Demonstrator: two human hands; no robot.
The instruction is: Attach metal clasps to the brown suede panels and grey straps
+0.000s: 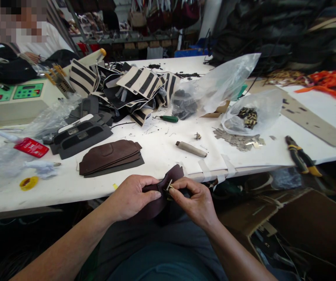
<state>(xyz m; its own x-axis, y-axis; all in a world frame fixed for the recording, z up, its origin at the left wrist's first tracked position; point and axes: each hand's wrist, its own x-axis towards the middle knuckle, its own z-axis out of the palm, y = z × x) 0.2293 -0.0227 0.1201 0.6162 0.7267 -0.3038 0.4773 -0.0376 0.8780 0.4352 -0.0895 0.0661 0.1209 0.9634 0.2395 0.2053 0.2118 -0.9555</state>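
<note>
My left hand grips a dark brown leather piece at the table's front edge, its thumb lying on the near face. Pinched between thumb and fingertips of my right hand is a small brass-coloured metal clasp, held against the leather. The clasp's exact shape is partly covered by the fingers. Left of the hands, a stack of brown leather pieces lies on the white table. Beyond the hands rest a grey-handled tool and another small metal fitting.
Plier-like tools lie at the right table edge, above a cardboard box. A bag of brass fittings stands beside flat metal plates. Striped pieces are heaped at the back. A red-labelled bottle and yellow tape roll lie left.
</note>
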